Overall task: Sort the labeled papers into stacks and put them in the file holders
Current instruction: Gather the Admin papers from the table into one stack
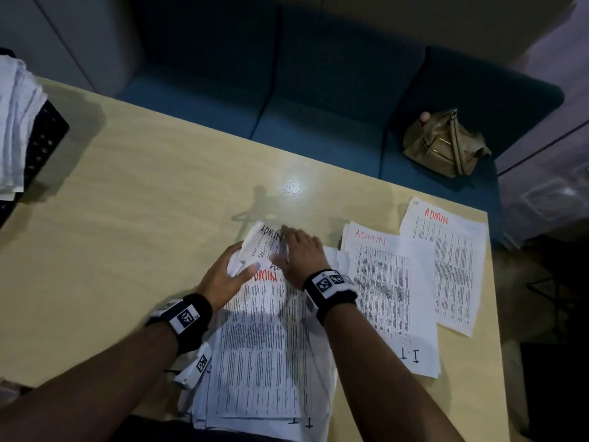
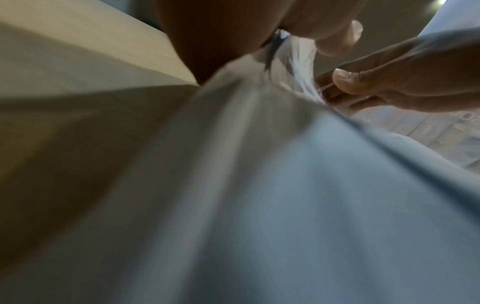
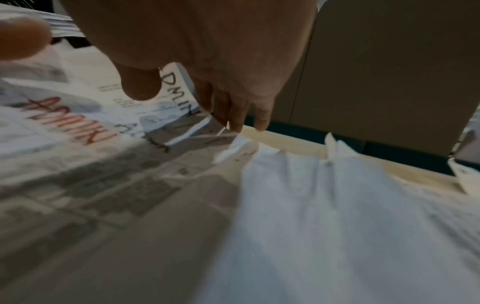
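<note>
A thick pile of printed papers (image 1: pixel 271 346) lies on the table in front of me; its top sheet is marked ADMIN in red (image 3: pixel 64 117). The far end of a sheet marked ADMIN in black (image 1: pixel 264 242) is curled up off the pile. My right hand (image 1: pixel 280 244) pinches that sheet (image 3: pixel 179 96), thumb on the printed face and fingers behind it. My left hand (image 1: pixel 245 258) grips the pile's far left corner, thumb on top. The left wrist view is blurred: paper edges (image 2: pixel 298 67) run between my left hand and the right thumb (image 2: pixel 348 82).
Two sheets marked ADMIN in red (image 1: pixel 382 282) (image 1: pixel 446 266) lie side by side on the right of the table. A black mesh file holder (image 1: pixel 44 138) with papers in it (image 1: pixel 16 122) stands at the far left. Beyond the table a bag (image 1: pixel 443 145) sits on a blue sofa.
</note>
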Action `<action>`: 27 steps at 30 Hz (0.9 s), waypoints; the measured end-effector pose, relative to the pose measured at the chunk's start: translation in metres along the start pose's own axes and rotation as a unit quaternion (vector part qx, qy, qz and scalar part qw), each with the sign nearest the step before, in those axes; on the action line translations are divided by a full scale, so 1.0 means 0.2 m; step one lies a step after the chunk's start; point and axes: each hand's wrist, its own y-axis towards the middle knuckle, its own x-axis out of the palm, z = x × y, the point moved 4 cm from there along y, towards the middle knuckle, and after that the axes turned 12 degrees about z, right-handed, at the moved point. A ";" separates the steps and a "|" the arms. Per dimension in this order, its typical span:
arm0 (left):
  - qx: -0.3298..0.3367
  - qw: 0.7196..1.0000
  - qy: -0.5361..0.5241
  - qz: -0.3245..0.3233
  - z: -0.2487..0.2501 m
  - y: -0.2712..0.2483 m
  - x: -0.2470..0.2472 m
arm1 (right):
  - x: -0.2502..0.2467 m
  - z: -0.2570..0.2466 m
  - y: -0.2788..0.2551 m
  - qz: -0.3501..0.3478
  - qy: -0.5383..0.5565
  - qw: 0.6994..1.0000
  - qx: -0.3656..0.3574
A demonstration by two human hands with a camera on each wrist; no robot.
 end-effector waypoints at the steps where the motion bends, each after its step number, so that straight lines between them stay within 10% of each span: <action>1: 0.005 1.000 -0.009 0.006 0.01 0.00 0.00 | 0.02 -0.02 0.00 0.005 0.019 1.000 -0.006; 16: 0.048 0.998 -0.043 0.011 0.02 0.01 -0.01 | 0.04 -0.05 -0.18 -0.012 0.077 0.994 -0.080; 20: 0.048 0.998 -0.040 0.026 0.02 0.02 -0.02 | -0.15 0.18 -0.34 0.147 0.038 0.980 0.131; 27: 0.015 0.996 -0.066 0.064 0.00 0.04 -0.01 | -0.03 0.35 -0.59 0.050 0.151 0.921 0.357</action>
